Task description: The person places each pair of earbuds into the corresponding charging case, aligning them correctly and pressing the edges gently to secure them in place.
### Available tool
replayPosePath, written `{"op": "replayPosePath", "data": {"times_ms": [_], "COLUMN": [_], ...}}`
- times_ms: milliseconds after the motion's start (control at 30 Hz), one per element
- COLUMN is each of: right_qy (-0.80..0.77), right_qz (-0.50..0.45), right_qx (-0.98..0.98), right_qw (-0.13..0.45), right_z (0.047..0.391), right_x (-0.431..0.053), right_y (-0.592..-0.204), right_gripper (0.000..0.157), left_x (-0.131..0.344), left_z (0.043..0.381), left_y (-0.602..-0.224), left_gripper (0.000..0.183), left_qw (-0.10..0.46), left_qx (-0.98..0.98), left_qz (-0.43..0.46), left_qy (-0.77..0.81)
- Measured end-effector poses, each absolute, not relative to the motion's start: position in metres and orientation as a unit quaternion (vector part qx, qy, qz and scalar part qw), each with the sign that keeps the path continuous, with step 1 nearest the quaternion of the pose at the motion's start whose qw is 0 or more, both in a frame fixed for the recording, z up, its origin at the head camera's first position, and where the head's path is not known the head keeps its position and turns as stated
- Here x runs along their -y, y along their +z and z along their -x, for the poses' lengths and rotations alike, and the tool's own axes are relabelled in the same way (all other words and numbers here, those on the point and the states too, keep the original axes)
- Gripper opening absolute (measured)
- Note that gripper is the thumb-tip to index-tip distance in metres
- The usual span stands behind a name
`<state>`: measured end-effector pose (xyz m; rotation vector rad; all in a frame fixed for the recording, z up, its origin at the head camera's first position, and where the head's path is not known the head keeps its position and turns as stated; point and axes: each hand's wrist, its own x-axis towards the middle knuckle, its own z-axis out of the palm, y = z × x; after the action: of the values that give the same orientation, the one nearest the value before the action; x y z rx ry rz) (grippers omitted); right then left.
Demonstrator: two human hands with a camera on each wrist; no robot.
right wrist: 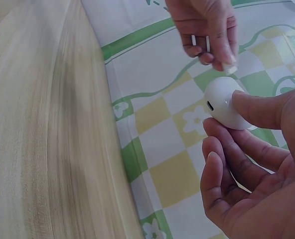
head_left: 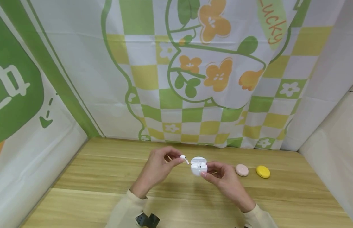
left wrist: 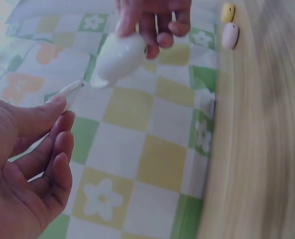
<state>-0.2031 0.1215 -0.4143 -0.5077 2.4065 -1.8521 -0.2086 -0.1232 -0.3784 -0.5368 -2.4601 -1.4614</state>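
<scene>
Between thumb and fingertips, my left hand (head_left: pixel 160 166) pinches a white wireless earbud (head_left: pixel 184 158), its stem pointing down and right towards the case. My right hand (head_left: pixel 226 179) holds a white rounded earbud case (head_left: pixel 198 171) above the table, thumb on the near side and fingers behind. The case's lid is up, and a small dark spot shows inside. A short gap separates earbud and case. In the right wrist view, a dark port slot shows on the case (right wrist: pixel 222 99). The left wrist view shows the earbud (left wrist: pixel 73 88) stem emerging from the fingertips.
A pale pink round object (head_left: pixel 242 170) and a yellow round one (head_left: pixel 263 172) lie on the wooden table (head_left: pixel 108 177), right of my right hand. A patterned cloth (head_left: pixel 193 117) hangs behind the table's far edge. Light panels stand on both sides.
</scene>
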Motion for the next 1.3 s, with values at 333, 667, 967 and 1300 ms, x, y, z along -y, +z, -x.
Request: {"op": "replayPosePath", "data": {"times_ms": [333,667,967,1300], "right_qy": [-0.599,-0.601,-0.601,-0.6], "right_qz": [0.163,0.169,0.176,0.182], "right_qx": [-0.783,-0.78,-0.779,-0.778], "right_qw": [0.036,0.037,0.037,0.04], "right_z": [0.202,0.202,0.203,0.203], "right_x": [-0.119,-0.118,-0.118,-0.118], "right_y": [-0.413,-0.412,-0.412,-0.412], "right_gripper": [0.029,0.03,0.03,0.029], "left_x": [0.108,0.102,0.101,0.1], "left_z": [0.205,0.205,0.205,0.204], "left_y": [-0.374,-0.374,-0.373,-0.375], "left_gripper": [0.007,0.006,0.005,0.005], "left_qw": [0.133,0.14,0.14,0.141], "left_qx": [0.831,0.838,0.835,0.836], "left_qz": [0.221,0.229,0.231,0.228], "left_qy": [-0.492,-0.475,-0.479,-0.479]}}
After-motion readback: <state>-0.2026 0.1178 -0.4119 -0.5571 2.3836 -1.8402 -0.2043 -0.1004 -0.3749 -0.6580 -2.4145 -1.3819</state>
